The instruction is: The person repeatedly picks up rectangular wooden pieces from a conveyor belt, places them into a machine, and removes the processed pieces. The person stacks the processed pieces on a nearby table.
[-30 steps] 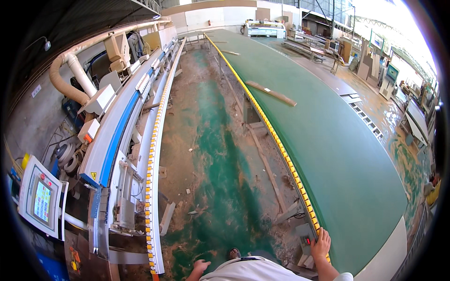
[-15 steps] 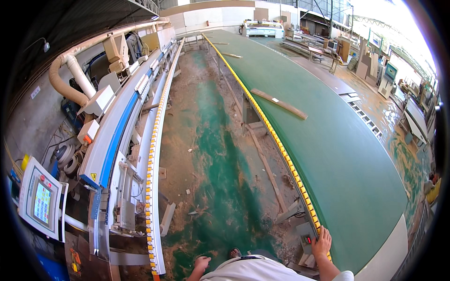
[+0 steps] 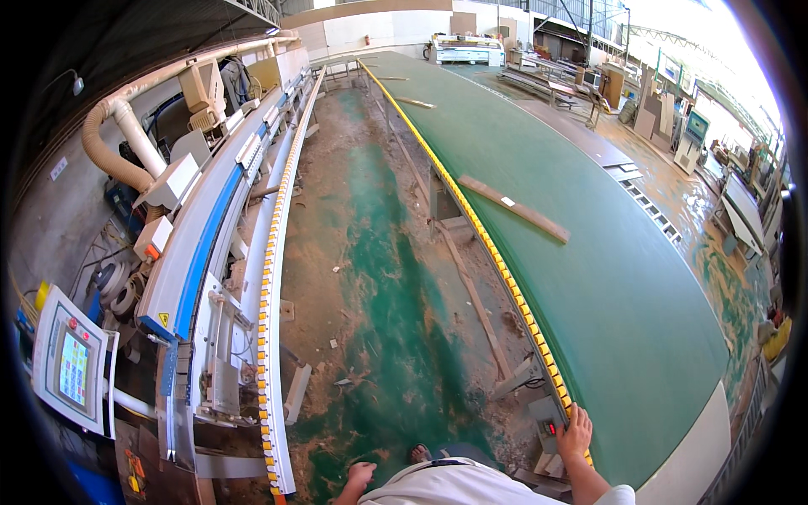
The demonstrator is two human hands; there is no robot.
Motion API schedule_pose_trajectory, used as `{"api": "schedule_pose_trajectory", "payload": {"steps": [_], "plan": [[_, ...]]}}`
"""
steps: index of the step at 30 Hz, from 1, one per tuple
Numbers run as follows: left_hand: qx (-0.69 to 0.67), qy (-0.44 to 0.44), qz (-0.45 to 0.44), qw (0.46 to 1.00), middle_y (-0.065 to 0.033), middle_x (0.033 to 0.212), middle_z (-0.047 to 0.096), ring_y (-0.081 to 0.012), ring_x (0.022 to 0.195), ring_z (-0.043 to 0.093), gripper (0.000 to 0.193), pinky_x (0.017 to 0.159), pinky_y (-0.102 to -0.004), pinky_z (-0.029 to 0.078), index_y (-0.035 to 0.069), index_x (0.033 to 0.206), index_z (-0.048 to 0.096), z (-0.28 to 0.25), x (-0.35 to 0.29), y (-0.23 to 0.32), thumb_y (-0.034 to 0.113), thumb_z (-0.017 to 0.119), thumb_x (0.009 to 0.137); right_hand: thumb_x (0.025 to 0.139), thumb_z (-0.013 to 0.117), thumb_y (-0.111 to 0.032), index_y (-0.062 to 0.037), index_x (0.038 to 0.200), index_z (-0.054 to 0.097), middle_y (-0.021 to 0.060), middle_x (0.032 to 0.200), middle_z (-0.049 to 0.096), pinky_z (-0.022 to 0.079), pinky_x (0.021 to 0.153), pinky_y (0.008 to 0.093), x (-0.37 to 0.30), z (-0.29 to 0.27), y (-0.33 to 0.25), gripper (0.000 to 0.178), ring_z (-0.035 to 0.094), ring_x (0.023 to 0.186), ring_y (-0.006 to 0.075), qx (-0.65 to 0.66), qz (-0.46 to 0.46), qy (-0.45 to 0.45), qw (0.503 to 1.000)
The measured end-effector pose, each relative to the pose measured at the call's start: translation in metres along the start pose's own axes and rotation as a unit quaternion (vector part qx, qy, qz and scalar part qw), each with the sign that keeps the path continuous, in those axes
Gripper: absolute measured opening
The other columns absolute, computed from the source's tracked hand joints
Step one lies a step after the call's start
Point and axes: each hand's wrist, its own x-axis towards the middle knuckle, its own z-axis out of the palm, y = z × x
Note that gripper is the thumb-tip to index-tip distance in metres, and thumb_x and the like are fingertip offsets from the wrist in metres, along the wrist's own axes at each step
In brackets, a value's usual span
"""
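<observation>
R hand [image 3: 575,431] rests fingers spread on green conveyor belt [image 3: 589,252] yellow edge, gripping nothing; L hand [image 3: 360,476] loosely curled, empty, by hip; pinch risk if belt runs.

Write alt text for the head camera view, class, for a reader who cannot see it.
A person stands in a workshop aisle, right hand resting on the yellow-edged rim of a long green conveyor belt, left hand hanging free. A wooden strip lies on the belt; a long machine with a control panel lines the left, above a sawdust-strewn green floor.
</observation>
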Motion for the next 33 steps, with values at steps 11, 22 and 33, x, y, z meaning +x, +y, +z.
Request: {"api": "schedule_pose_trajectory", "payload": {"steps": [11, 22, 33], "plan": [[-0.018, 0.002, 0.022, 1.000, -0.0087, 0.094, 0.071, -0.0200, 0.076, 0.066, 0.033, 0.058, -0.0350, 0.055, 0.001, 0.111, 0.071, 0.002, 0.004, -0.007, 0.023, 0.074, 0.086, 0.081, 0.063, -0.018, -0.0039, 0.146, 0.040, 0.0173, 0.135, 0.052, 0.035, 0.111, 0.0462, 0.002, -0.002, -0.004, 0.070, 0.046, 0.131, 0.0360, -0.008, -0.007, 0.013, 1.000], [-0.006, 0.011, -0.005, 1.000, -0.0063, 0.090, 0.070, -0.0188, 0.074, 0.065, 0.028, 0.061, -0.0355, 0.054, 0.004, 0.108, 0.072, -0.008, -0.009, -0.011, 0.023, 0.074, 0.087, 0.081, 0.065, -0.018, -0.0047, 0.145, 0.043, 0.0157, 0.133, 0.053, 0.036, 0.110, 0.0472, -0.003, -0.001, -0.002, 0.068, 0.047, 0.130, 0.0366, -0.003, 0.001, 0.017, 1.000], [-0.004, 0.001, -0.014, 1.000, -0.0073, 0.095, 0.070, -0.0193, 0.077, 0.067, 0.029, 0.060, -0.0342, 0.057, 0.004, 0.112, 0.071, -0.014, -0.009, 0.000, 0.022, 0.072, 0.089, 0.083, 0.065, -0.020, -0.0077, 0.143, 0.046, 0.0143, 0.133, 0.054, 0.037, 0.110, 0.0464, 0.003, -0.003, -0.003, 0.065, 0.047, 0.131, 0.0339, 0.005, 0.007, 0.020, 1.000]]}}
